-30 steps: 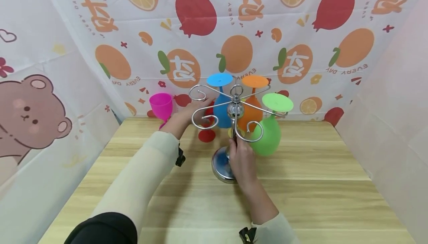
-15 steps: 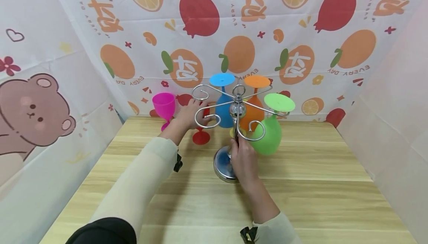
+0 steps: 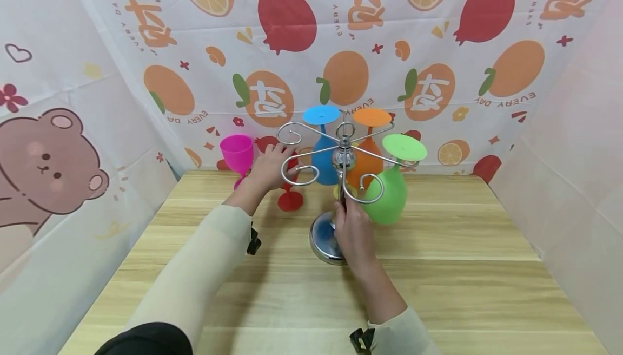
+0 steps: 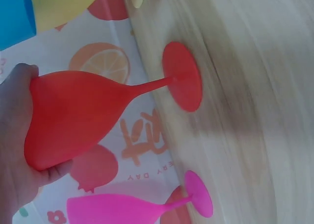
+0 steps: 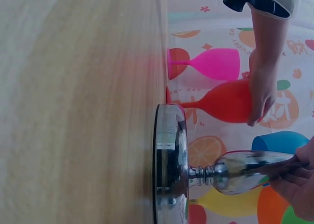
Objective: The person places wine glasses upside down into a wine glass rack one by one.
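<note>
My left hand (image 3: 269, 171) holds a red goblet (image 4: 78, 116) from above by its rim, thumb and fingers around the bowl. The goblet is upright, its foot (image 3: 290, 201) at the tabletop. My right hand (image 3: 355, 230) grips the pole of a chrome glass rack (image 3: 327, 238) with curled wire arms. Upside down on the rack hang a blue goblet (image 3: 322, 152), an orange goblet (image 3: 366, 163) and a green goblet (image 3: 389, 198). To the left of the red one stands a magenta goblet (image 3: 237, 152), upright.
Behind the rack pole is a yellow goblet (image 5: 230, 203), mostly hidden in the head view. The wooden table (image 3: 462, 279) ends at a fruit-print cloth (image 3: 302, 84) at the back. More cloth (image 3: 63, 95) covers the left side.
My left hand has shifted a little to the left, and the red goblet has moved left with it, closer to the magenta one. The right hand and rack look unmoved.
</note>
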`<move>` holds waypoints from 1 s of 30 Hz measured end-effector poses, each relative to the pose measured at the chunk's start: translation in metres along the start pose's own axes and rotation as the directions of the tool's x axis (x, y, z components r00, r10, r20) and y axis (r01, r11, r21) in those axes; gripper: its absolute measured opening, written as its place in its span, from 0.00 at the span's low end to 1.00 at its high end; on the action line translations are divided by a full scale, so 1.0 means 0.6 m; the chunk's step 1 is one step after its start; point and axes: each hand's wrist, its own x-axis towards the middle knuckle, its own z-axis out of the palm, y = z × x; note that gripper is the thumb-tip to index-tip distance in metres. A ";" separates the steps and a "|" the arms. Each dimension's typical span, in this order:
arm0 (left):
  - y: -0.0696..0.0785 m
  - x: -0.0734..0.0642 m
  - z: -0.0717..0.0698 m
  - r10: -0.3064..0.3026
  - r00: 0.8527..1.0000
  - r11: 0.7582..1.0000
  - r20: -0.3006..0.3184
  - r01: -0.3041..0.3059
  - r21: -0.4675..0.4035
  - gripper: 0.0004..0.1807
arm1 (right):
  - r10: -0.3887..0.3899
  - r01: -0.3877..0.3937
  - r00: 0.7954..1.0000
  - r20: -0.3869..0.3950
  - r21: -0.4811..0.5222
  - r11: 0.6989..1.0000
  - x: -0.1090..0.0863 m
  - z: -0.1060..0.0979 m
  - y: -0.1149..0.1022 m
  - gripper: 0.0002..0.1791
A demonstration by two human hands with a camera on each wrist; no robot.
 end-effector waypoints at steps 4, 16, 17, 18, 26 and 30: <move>-0.006 -0.015 -0.022 -0.057 0.996 0.993 0.063 0.063 -0.097 0.36 | 0.007 -0.007 1.000 0.013 0.018 1.000 0.002 0.000 -0.001 0.12; -0.008 -0.103 -0.044 0.066 0.936 0.685 0.347 0.210 -0.697 0.28 | -0.014 0.014 0.999 0.032 0.007 1.000 0.006 -0.011 -0.003 0.11; -0.005 -0.112 -0.039 0.083 0.930 0.640 0.359 0.227 -0.734 0.27 | -0.010 0.010 0.999 0.044 0.006 1.000 0.007 -0.013 -0.005 0.11; -0.001 -0.121 -0.033 0.102 0.927 0.597 0.362 0.234 -0.768 0.27 | -0.005 0.004 0.998 0.061 0.007 1.000 0.007 -0.016 -0.006 0.12; 0.056 -0.181 0.006 0.260 0.916 0.136 0.307 0.280 -0.950 0.27 | 0.066 -0.075 0.969 0.240 0.028 0.997 0.011 -0.037 -0.022 0.19; 0.092 -0.198 0.020 0.310 0.910 -0.076 0.276 0.313 -0.947 0.25 | 0.025 -0.046 0.961 0.276 0.070 0.997 0.014 -0.055 -0.029 0.21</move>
